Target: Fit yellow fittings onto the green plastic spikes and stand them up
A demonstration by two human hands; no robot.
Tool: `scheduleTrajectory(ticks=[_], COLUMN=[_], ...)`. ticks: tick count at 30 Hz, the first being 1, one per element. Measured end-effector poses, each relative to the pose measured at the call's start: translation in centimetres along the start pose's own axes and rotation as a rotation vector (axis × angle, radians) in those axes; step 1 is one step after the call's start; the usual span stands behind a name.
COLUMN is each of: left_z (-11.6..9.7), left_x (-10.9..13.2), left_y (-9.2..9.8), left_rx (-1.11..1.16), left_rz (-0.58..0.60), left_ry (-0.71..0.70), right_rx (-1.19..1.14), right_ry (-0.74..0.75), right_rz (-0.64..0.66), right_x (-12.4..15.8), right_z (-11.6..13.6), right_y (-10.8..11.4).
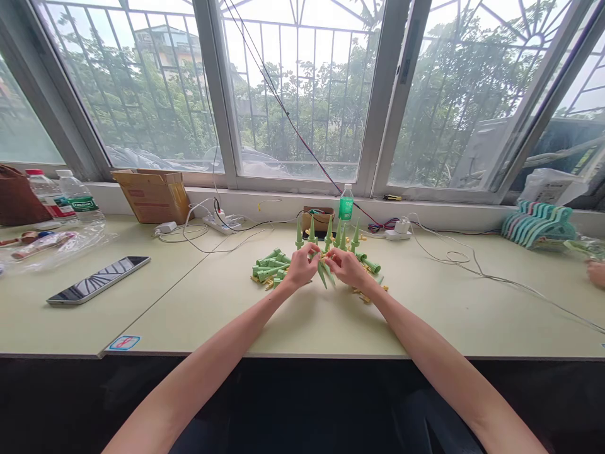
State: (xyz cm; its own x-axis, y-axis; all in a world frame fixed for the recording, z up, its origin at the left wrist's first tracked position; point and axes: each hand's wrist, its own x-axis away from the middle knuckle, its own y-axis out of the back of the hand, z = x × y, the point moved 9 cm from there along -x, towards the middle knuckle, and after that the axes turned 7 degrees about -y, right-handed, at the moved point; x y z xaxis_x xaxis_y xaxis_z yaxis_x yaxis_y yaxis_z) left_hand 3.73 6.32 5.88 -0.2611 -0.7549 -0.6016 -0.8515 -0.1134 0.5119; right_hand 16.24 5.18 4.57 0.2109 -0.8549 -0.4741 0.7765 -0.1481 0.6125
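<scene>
My left hand (302, 266) and my right hand (348, 267) meet above the table, both closed in a pinch. Between the fingertips shows a small yellow plastic part (323, 256); its exact shape is too small to make out. Just below the fingers, pointed green plastic spikes (323, 276) lie on the table. Beyond my hands, several green spikes (328, 234) stand upright, tips up. A pile of green tubular pieces (270, 267) with yellow bits lies left of my left hand. More yellow parts (365, 297) are scattered beside my right wrist, near a green tube (372, 265).
A green-labelled bottle (346, 203) stands behind the spikes, near a small brown box (317, 217). Left are a phone (99, 280), a cardboard box (152, 195) and water bottles (80, 195). Cables (477, 271) and hangers (536, 224) lie right; another person's hand (596, 273) shows at the edge.
</scene>
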Motion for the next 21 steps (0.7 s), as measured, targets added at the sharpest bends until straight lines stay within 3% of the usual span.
scheduleTrajectory(ticks=[21], left_z=[0.02], left_x=[0.07], left_y=[-0.35], left_rx=[0.003], left_rz=[0.028], left_ry=[-0.002], right_rx=[0.023], right_ry=[-0.003], right_rz=[-0.006], right_x=[-0.04], right_z=[-0.22], right_y=[-0.08])
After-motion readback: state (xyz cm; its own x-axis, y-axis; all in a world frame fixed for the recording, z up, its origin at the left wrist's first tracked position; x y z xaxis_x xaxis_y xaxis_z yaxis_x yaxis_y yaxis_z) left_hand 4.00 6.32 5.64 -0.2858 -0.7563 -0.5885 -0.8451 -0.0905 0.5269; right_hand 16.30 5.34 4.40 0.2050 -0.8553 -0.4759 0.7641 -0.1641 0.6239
